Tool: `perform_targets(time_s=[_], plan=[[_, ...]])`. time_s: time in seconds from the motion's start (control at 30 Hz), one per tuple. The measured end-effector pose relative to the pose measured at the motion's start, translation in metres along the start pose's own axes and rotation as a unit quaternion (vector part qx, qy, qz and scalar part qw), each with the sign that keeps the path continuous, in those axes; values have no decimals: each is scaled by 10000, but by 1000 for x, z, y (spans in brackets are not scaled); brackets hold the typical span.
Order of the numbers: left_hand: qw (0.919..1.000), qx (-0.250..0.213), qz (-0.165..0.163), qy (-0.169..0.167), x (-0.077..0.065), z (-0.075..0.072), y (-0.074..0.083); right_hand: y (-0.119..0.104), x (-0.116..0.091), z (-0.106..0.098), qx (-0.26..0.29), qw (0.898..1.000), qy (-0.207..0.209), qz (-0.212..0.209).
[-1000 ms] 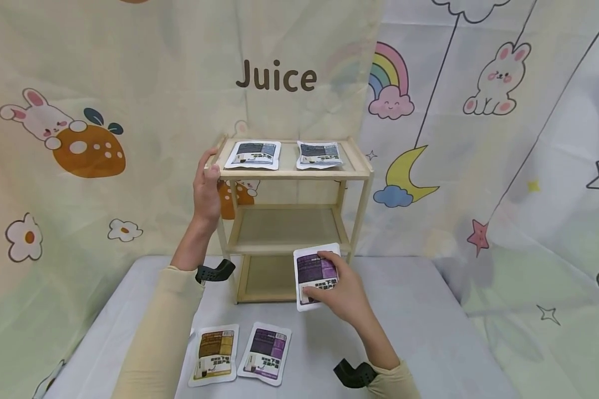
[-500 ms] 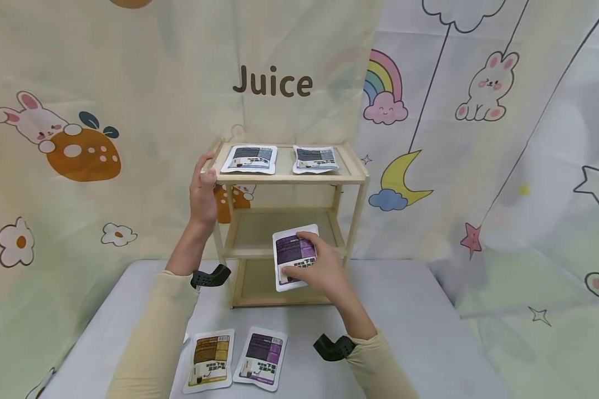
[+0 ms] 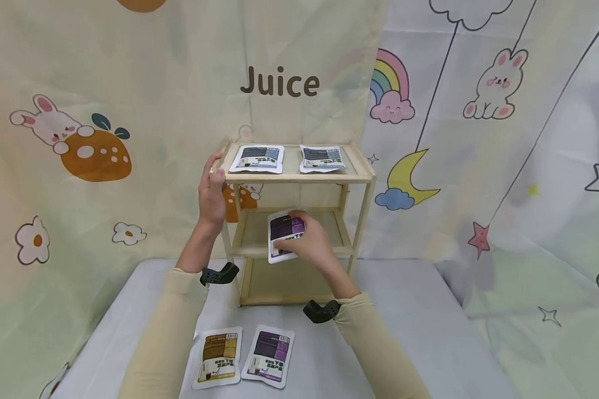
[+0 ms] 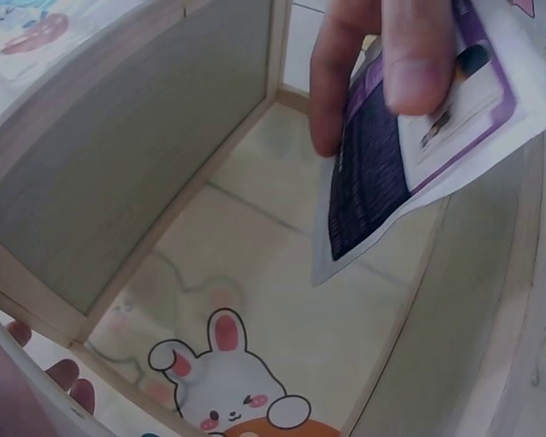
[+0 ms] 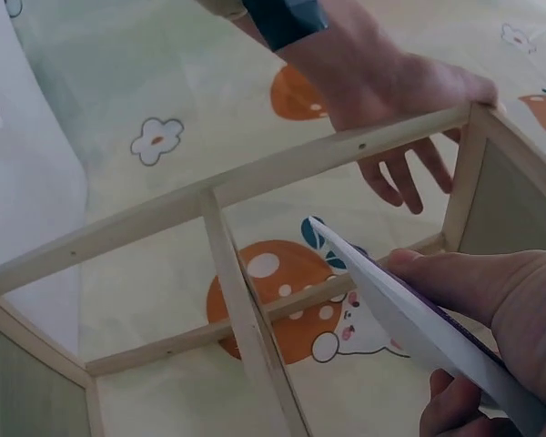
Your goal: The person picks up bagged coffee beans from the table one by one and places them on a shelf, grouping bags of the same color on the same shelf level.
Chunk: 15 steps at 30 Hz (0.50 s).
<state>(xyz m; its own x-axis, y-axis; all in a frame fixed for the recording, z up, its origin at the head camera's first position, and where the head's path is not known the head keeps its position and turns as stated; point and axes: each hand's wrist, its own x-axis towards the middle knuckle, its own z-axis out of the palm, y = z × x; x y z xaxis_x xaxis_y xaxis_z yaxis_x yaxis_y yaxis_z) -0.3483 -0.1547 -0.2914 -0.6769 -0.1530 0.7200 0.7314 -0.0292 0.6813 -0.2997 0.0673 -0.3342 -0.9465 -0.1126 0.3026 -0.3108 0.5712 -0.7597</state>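
Note:
My right hand (image 3: 313,241) pinches a white-edged pouch with a purple label (image 3: 281,226), thumb on its front face. It holds the pouch tilted at the front of the middle tier of a wooden three-tier shelf (image 3: 299,178). In the left wrist view the pouch (image 4: 373,173) appears between two shelf boards, with fingertips over its label. Seen from the right wrist, the pouch (image 5: 391,300) is nearly edge-on. My left hand (image 3: 212,199) grips the shelf's upper left side, thumb at the front; its fingers (image 5: 400,182) show past the side rail.
Two blue-labelled pouches, one at left (image 3: 257,158) and one at right (image 3: 322,158), lie on the top tier. A brown-labelled pouch (image 3: 218,357) and another purple-labelled pouch (image 3: 268,356) lie side by side on the white-covered table (image 3: 404,327). A printed cloth backdrop (image 3: 169,111) hangs behind.
My right hand has carried the purple pouch up, leftward and forward, from before the lower tiers to the middle tier. My left hand stays on the shelf.

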Motion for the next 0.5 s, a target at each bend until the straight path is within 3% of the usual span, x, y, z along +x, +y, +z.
perform_targets(time_s=[0.27, 0.5], plan=[[9998, 101, 101, 133, 7, -3, 3, -6, 32, 9, 95, 9996, -231, -104], [10000, 28, 68, 42, 3, 0, -1, -6, 41, 21, 307, 9992, -242, -129]])
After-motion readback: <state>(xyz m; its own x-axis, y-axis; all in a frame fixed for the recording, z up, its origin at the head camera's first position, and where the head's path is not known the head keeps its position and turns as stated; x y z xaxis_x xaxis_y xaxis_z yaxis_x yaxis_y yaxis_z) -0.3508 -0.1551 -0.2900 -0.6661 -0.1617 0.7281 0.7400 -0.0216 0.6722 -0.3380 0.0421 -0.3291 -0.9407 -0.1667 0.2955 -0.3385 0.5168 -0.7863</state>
